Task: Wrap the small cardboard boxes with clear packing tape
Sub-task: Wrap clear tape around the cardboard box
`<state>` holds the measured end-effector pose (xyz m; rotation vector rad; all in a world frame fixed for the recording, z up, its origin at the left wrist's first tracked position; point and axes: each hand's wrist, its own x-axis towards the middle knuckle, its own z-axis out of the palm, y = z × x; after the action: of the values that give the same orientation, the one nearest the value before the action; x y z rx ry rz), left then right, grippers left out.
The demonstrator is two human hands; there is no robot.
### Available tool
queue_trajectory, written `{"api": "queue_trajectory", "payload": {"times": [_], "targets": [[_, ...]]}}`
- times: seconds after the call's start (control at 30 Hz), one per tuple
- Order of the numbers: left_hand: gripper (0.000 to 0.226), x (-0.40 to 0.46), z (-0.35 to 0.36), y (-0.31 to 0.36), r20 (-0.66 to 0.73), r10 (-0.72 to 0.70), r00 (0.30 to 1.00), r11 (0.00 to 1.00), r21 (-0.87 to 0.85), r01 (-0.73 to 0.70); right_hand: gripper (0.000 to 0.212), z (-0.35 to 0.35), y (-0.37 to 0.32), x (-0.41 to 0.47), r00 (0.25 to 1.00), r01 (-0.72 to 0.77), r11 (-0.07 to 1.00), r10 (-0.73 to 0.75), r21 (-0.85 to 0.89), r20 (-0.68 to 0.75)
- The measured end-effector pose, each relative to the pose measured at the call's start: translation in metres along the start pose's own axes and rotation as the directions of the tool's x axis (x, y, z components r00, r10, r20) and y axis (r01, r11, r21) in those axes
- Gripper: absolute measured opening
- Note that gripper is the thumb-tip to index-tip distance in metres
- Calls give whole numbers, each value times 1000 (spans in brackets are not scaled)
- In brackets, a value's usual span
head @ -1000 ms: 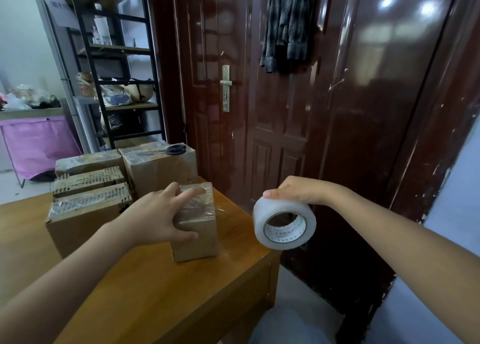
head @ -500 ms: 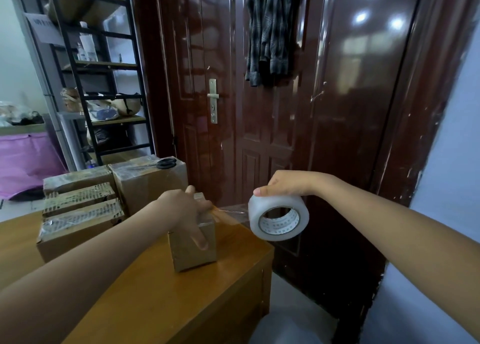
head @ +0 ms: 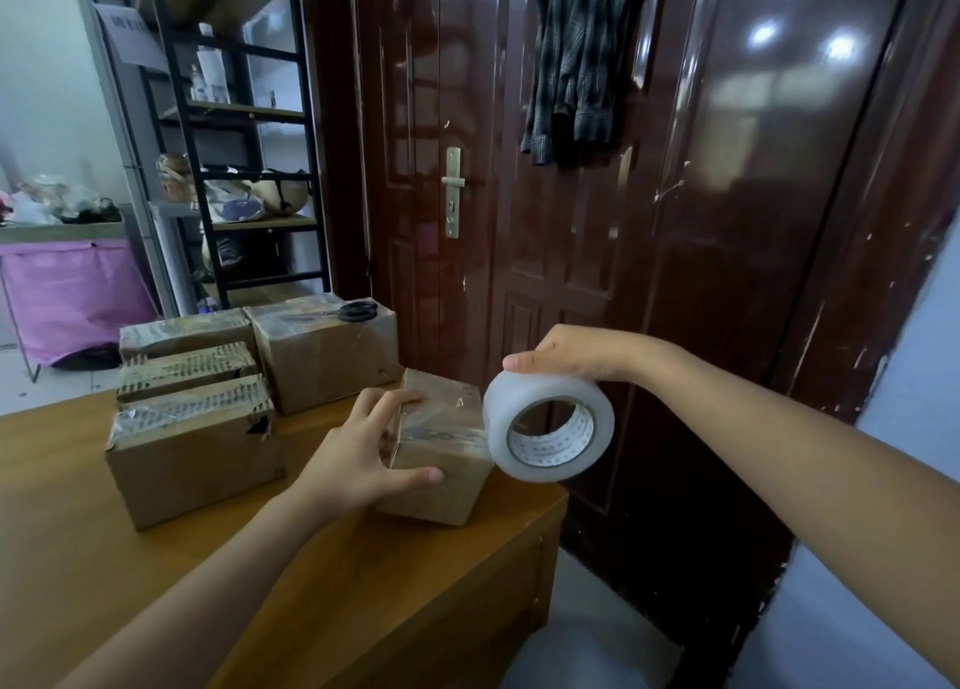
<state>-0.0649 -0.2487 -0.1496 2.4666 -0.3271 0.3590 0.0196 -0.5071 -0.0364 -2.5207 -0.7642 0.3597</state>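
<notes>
far left: pink fabric bin (head: 67, 293) on a thin frame, then a black metal shelf rack (head: 244, 168) holding bottles and bags. wooden table (head: 156, 584), smooth orange-brown veneer, its right edge and front corner near the dark glossy door (head: 519, 220). on the table's left rear, a cluster of taped cardboard boxes: front box (head: 192, 459) with exposed corrugated edge along the top and a torn spot at its upper right corner; two flatter boxes (head: 187, 371) behind it, touching; a taller box (head: 322, 361) to their right, film-wrapped, with black-handled scissors (head: 353, 312) lying on its top. left hand (head: 363, 459) reaches in from lower left, forearm across the table, fingers curled over the top left edge and thumb pressed on the front face of the small cardboard box (head: 441, 449), clamping it. this box stands on the table near the right edge, roughly cubic, matte brown, upper half shiny with clear film, wrinkled. the tape roll (head: 548, 426), wide, milky translucent with a white printed core, is held upright just right of the box, touching or nearly touching its upper right edge; cannot tell whether a strip is bridging them. right hand (head: 566, 361) grips the roll from above, fingers curled over the rim, wrist level, forearm coming from the right. the roll hangs beyond the table's right edge, over open floor before the door. a plaid shirt (head: 576, 59) hangs on the door, above a metal handle plate (head: 453, 192).
</notes>
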Motion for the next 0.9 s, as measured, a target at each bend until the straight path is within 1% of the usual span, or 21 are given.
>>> {"api": "queue_trajectory", "payload": {"times": [0.1,0.2,0.3,0.33,0.37,0.4,0.43,0.5,0.57,0.63,0.7,0.73,0.8,0.9], "targets": [[96,0,1,-3,-6,8,1000,1000,-12,-9,56,-2,-9,2,999,-23,995,27,-95,34],[97,0,3,-2,-26,-1,1000,998,-64,-1,58,0,-11,4,998,-47,989,54,-138,41],[99,-7,9,-9,-36,-30,999,991,-132,25,58,19,-9,10,990,-59,951,96,-303,107],[100,-10,10,-13,-35,-45,998,988,-152,39,58,27,-6,13,988,-58,944,100,-323,114],[100,-12,11,-17,-36,-54,998,987,-154,48,58,33,-4,14,990,-62,951,97,-302,103],[101,-12,11,-20,-47,-52,998,992,-120,46,58,35,-1,16,993,-64,963,88,-261,82],[102,-11,10,-22,-61,-27,998,998,-50,24,58,35,1,17,994,-59,973,77,-224,72],[106,-8,6,-20,-46,77,996,991,116,-72,60,34,4,15,994,-49,985,64,-167,88],[110,0,-5,-11,35,134,990,971,193,-138,61,34,10,16,996,-24,994,32,-103,78],[105,8,-18,4,132,141,981,930,323,-177,62,38,17,16,999,1,1000,-1,-10,41],[93,16,-27,21,224,110,968,837,505,-211,61,41,24,17,1000,21,994,-22,109,2],[91,21,-29,30,258,80,963,787,577,-220,60,42,28,16,1000,29,984,-27,179,-10],[96,30,-28,45,318,10,948,702,673,-234,58,42,38,13,999,30,946,-18,324,-40],[106,42,-14,64,372,-100,923,638,735,-228,53,42,66,-4,999,34,867,-12,497,-47]]}}
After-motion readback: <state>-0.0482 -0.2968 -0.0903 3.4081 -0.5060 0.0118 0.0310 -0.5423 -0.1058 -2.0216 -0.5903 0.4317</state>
